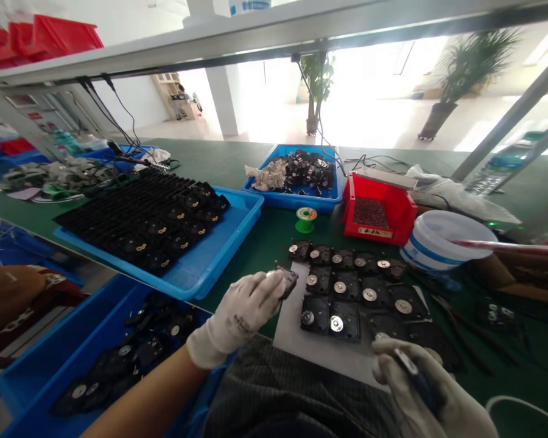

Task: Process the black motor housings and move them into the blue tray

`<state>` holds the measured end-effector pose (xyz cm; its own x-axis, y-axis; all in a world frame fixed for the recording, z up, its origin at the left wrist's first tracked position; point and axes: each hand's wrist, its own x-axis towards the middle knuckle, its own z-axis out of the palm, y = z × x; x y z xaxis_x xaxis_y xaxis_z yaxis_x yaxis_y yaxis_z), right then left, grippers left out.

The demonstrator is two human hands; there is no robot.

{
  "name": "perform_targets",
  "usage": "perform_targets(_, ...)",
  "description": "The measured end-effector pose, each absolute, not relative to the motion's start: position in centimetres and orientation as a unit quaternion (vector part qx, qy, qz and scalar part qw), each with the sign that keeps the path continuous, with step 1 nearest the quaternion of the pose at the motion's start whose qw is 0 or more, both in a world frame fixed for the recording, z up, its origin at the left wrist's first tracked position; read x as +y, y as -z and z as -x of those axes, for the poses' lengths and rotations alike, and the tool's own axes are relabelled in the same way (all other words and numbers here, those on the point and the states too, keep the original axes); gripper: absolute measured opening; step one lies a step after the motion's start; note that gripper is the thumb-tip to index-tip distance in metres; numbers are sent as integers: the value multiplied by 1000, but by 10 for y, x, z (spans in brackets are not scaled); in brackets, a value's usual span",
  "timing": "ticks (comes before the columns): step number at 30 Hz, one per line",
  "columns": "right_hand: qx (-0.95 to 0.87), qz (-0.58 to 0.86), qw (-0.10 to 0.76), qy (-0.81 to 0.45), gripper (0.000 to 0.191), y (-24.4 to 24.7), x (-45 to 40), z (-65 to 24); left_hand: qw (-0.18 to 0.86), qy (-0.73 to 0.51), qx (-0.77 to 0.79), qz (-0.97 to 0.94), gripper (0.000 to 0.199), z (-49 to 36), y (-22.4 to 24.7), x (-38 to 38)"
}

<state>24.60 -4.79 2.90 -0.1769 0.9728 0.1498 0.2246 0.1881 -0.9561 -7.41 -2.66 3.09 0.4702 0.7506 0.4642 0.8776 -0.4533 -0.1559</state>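
Observation:
My left hand [244,310], in a white glove, pinches a small black square housing [288,281] above the left edge of a grey sheet [292,344]. Several black housings with silver discs, like this one [337,323], lie in rows on the sheet and the green mat behind it. My right hand [420,377], gloved too, is closed around a dark-handled tool [415,380] with a pale part near the top. Its working end is hidden, so its kind is unclear. The right fingertips are close to the nearest housings at the sheet's right side.
A blue tray [235,243] of stacked black units stands left; a blue crate [31,377] sits lower. Behind are another blue tray [296,201], a green spool [305,222] and a red bin [404,213] of small parts. Right are a white bucket [438,240] and pliers [466,334].

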Motion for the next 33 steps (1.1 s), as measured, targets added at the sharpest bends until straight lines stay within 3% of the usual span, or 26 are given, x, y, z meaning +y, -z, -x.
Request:
perform_targets(4,-594,463,424,-504,37,-30,-47,-209,166,220,-373,886,44,67,-53,-73)
perform_targets(7,-489,396,345,-696,40,-39,-52,-191,51,251,-310,915,49,54,-61,-92)
perform_targets(9,-436,383,339,-740,42,-48,-60,-185,-40,325,-323,888,54,45,-57,-101)
perform_targets(12,-452,436,376,-681,37,-57,-73,-182,-314,458,-402,728,70,31,-40,-112)
perform_targets(14,-493,476,382,-620,28,-59,-80,-182,-530,467,-400,584,81,22,-31,-118)
perform_targets(16,-532,498,375,-574,23,-58,-84,-184,-635,456,-387,488,70,15,-28,-120)
perform_targets(21,-574,501,344,-549,20,-57,-86,-188,-570,463,-436,520,47,9,-37,-114)
perform_targets(26,-599,476,382,-518,10,-56,-89,-189,-517,444,-440,585,34,8,-48,-110)
perform_targets(33,-591,519,387,-482,21,-37,-74,-183,-544,410,-496,540,31,0,-49,-96)
